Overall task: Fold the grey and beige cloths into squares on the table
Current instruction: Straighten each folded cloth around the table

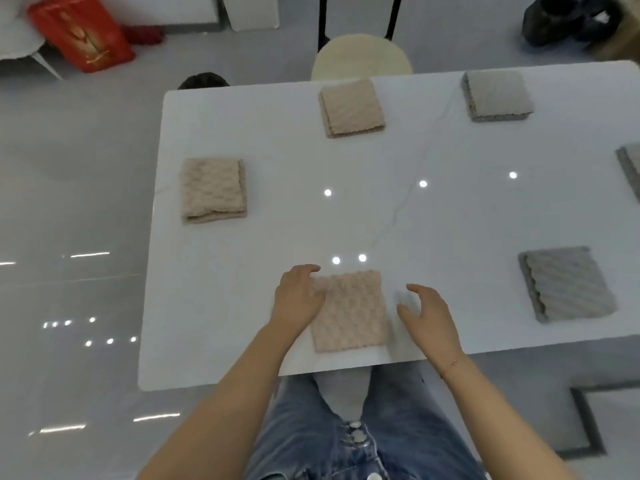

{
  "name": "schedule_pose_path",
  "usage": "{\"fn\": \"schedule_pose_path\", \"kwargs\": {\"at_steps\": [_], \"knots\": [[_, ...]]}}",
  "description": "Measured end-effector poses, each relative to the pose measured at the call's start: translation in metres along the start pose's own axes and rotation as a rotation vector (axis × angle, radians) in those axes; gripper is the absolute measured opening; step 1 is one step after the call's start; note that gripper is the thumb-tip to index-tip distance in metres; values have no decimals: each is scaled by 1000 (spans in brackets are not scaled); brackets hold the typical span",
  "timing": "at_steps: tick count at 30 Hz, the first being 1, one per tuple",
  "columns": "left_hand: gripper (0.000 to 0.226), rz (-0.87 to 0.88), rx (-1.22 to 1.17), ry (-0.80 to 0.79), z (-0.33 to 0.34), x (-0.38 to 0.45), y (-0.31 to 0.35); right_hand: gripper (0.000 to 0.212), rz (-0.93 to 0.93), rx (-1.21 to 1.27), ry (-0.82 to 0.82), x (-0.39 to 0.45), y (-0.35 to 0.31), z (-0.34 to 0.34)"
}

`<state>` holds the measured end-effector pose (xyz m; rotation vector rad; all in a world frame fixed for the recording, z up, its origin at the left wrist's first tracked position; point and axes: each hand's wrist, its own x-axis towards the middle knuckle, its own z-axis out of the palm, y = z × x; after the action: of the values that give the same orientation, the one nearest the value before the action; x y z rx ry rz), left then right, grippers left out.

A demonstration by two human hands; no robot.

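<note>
A beige cloth (pixel 351 311) lies folded into a square near the front edge of the white table (pixel 287 237). My left hand (pixel 298 294) rests on its left edge, fingers loosely bent over the far left corner. Just right of the cloth my right hand (pixel 427 313) hovers with relaxed, slightly curved fingers, apart from it and holding nothing. Two more folded beige cloths lie at the left (pixel 214 190) and at the back middle (pixel 351 108). Folded grey cloths lie at the back right (pixel 497 95), the front right (pixel 566 284) and the right edge (pixel 632 171).
A round cream stool (pixel 362 57) stands behind the table. On the floor are a red bag (pixel 81 31) at the back left and dark objects (pixel 571 20) at the back right. My legs in jeans sit under the table's front edge.
</note>
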<state>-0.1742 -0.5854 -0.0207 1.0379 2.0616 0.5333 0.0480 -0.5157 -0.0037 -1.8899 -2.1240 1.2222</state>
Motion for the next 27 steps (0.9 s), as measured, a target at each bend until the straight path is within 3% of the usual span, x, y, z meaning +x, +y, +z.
{"fn": "schedule_pose_path", "kwargs": {"at_steps": [7, 12, 19, 24, 27], "knots": [[56, -16, 203, -238, 1, 33, -5, 52, 269, 191, -92, -15, -10, 34], [35, -94, 143, -360, -3, 42, -7, 50, 326, 303, -117, -3, -9, 41], [33, -199, -498, -358, -28, 24, 17, 44, 436, 567, -194, 16, -7, 32], [30, -178, -732, -251, -49, 17, 41, 39, 490, 761, -302, 20, -17, 22], [33, -203, -1066, -223, -55, 13, 50, 34, 477, 1055, -421, 23, -27, 20]]}}
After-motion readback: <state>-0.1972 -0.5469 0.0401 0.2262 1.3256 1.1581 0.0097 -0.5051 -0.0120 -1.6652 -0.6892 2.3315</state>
